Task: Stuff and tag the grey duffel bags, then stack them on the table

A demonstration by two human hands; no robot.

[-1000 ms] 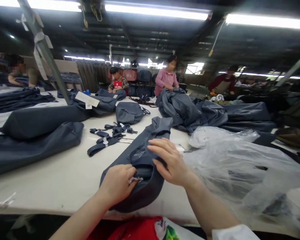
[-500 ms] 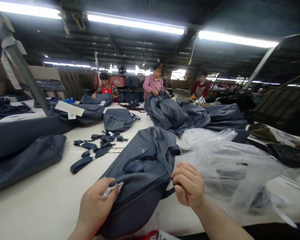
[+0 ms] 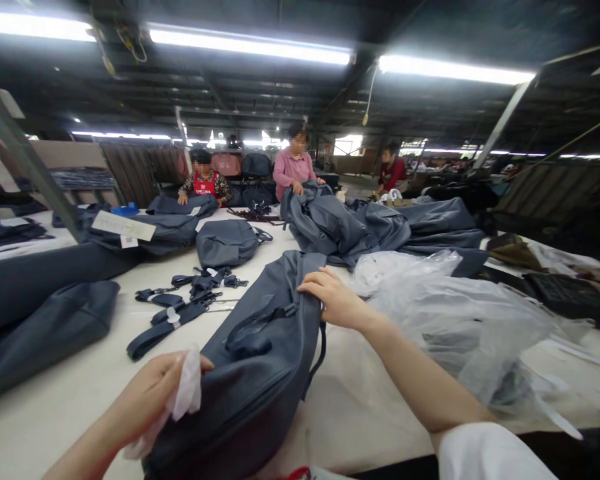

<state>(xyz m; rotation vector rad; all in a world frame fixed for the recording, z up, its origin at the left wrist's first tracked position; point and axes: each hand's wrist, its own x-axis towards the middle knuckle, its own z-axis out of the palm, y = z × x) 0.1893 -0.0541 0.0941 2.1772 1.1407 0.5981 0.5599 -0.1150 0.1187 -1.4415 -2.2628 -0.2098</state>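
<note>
- Lying on the pale table point(image 3: 90, 400) at about 7 o'clock in the head view, the large bag point(image 3: 250, 387) is cut off at its near end by the lower border, and its underside is hidden.
- A white cloth point(image 3: 186, 387), partly covered by fingers, is held in the left hand point(image 3: 153, 393), at 8 o'clock; whether the bag is also touched by its fingertips cannot be told.
- The bag's far right edge is covered by the right hand point(image 3: 330, 300), at 5 o'clock, with fingers close together and curved over it; whether that edge is pinched cannot be told, as the thumb is hidden.
- The contents of the clear plastic point(image 3: 450, 327), at 4 o'clock, are blurred by its folds.
- The large bag's long axis is set from 7 toward 1 o'clock, with the far end angled away to the right.
- One smaller bag point(image 3: 227, 243) is seen at 9 o'clock; one bundled group of straps point(image 3: 180, 310) is seen at 8 o'clock, its pieces too overlapped to be counted.
- One heap of bags point(image 3: 340, 220) is seen at 2 o'clock, its number unclear.
- Three people are seen beyond: a red apron point(image 3: 205, 187) at 10, a pink shirt point(image 3: 293, 170) at 12, a dark red sleeve point(image 3: 393, 175) at 2.
</note>
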